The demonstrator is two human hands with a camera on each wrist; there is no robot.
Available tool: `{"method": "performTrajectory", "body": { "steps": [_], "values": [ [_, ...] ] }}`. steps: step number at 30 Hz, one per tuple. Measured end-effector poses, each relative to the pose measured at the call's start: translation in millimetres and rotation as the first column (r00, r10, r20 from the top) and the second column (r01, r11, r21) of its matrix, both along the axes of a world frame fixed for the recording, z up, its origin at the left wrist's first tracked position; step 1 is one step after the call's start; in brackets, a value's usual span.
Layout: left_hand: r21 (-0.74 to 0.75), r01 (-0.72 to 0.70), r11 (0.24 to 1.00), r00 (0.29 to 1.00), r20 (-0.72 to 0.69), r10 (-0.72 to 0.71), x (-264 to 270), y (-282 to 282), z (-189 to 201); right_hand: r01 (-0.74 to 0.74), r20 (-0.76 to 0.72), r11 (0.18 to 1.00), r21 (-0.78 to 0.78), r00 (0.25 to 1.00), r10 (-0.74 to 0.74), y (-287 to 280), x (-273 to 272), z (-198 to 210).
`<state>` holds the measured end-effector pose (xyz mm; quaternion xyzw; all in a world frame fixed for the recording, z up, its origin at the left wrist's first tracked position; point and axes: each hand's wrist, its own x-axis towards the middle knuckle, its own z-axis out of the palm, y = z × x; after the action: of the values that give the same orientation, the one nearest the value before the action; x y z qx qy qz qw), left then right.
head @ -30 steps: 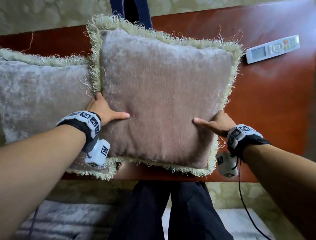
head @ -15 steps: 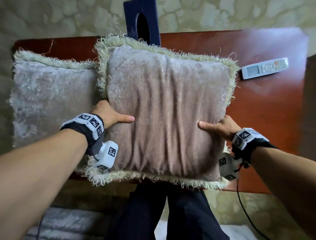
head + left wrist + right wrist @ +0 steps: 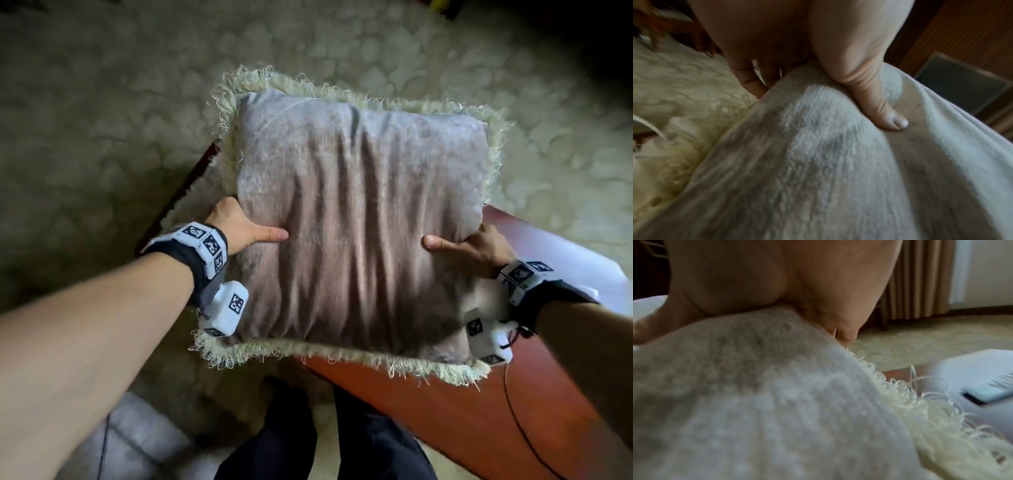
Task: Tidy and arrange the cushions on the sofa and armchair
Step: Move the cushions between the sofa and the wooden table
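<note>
A grey-beige velvet cushion (image 3: 356, 222) with a pale fringed border hangs in the air between both hands, its fabric creased in lengthwise folds. My left hand (image 3: 239, 229) grips its left edge, thumb pressed into the top face and fingers hidden underneath. My right hand (image 3: 469, 248) grips the right edge the same way. In the left wrist view the thumb (image 3: 875, 97) digs into the cushion (image 3: 818, 162). The right wrist view has the palm (image 3: 797, 280) over the cushion (image 3: 756, 394) and its fringe (image 3: 920, 410).
The reddish wooden table (image 3: 479, 411) lies below and right of the cushion. A pale patterned carpet (image 3: 102, 120) covers the floor all around. Grey upholstery (image 3: 130, 445) shows at the bottom left, dark trouser legs (image 3: 291, 445) at the bottom. A white remote (image 3: 988, 389) rests on the table.
Both hands have lifted the cushion off the table and carried it left, over the carpet. The second cushion and the remote have left the head view.
</note>
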<state>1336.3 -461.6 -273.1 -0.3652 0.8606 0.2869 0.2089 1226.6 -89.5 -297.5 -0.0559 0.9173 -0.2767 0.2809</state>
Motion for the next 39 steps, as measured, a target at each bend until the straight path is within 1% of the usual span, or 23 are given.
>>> {"method": "performTrajectory", "body": {
  "steps": [2,4,5,8,11,13,15,17,20,21,23,25,27,30,32,34,36,39],
  "values": [
    [-0.005,-0.063,0.998,0.997,-0.049,0.063,44,-47,31,-0.082,-0.089,0.995,-0.05,0.993,0.078,-57,12,33],
    [-0.012,-0.137,0.991,0.987,-0.089,0.135,89,-90,56,-0.155,-0.124,0.983,-0.094,0.982,0.143,-115,27,68],
    [-0.028,-0.185,0.982,0.977,-0.109,0.181,112,-111,69,-0.178,-0.139,0.981,-0.079,0.976,0.166,-143,37,84],
    [-0.063,-0.324,0.944,0.935,-0.172,0.31,188,-163,102,-0.278,-0.16,0.959,-0.057,0.95,0.266,-224,65,122],
    [-0.062,-0.449,0.891,0.874,-0.235,0.425,269,-205,132,-0.399,-0.184,0.915,-0.067,0.906,0.381,-305,107,161],
    [-0.062,-0.525,0.849,0.829,-0.265,0.493,325,-226,151,-0.482,-0.216,0.872,-0.091,0.864,0.455,-356,137,181],
    [-0.075,-0.585,0.807,0.79,-0.274,0.548,381,-241,166,-0.564,-0.265,0.822,-0.083,0.807,0.527,-401,163,191],
    [-0.079,-0.639,0.766,0.748,-0.297,0.593,436,-257,171,-0.628,-0.275,0.776,-0.056,0.757,0.593,-444,190,199],
    [-0.045,-0.72,0.693,0.666,-0.327,0.67,519,-267,172,-0.735,-0.286,0.669,-0.111,0.668,0.687,-504,236,210],
    [-0.036,-0.751,0.66,0.63,-0.343,0.697,541,-263,178,-0.758,-0.276,0.639,-0.129,0.646,0.711,-521,258,218],
    [-0.004,-0.817,0.577,0.532,-0.389,0.752,583,-253,184,-0.814,-0.261,0.562,-0.148,0.58,0.772,-552,298,228],
    [0.008,-0.869,0.494,0.442,-0.435,0.784,617,-242,188,-0.872,-0.264,0.466,-0.148,0.489,0.831,-580,333,231],
    [0.012,-0.917,0.399,0.357,-0.421,0.834,647,-232,191,-0.902,-0.234,0.398,-0.168,0.429,0.873,-606,367,233],
    [-0.025,-0.975,0.22,0.214,-0.361,0.908,690,-219,189,-0.943,-0.25,0.276,-0.188,0.318,0.914,-646,414,226],
    [-0.038,-0.992,0.119,0.125,-0.321,0.939,713,-211,188,-0.957,-0.23,0.198,-0.212,0.246,0.941,-674,442,217],
    [-0.037,-0.999,0.029,0.039,-0.31,0.95,731,-204,187,-0.975,-0.244,0.109,-0.194,0.156,0.957,-705,469,209],
    [-0.038,-0.997,-0.069,-0.053,-0.312,0.949,747,-199,186,-0.984,-0.224,0.024,-0.179,0.065,0.972,-735,497,203],
    [-0.038,-0.98,-0.197,-0.175,-0.32,0.931,764,-195,185,-0.982,-0.226,-0.105,-0.158,-0.067,0.972,-767,537,212]
  ]
}}
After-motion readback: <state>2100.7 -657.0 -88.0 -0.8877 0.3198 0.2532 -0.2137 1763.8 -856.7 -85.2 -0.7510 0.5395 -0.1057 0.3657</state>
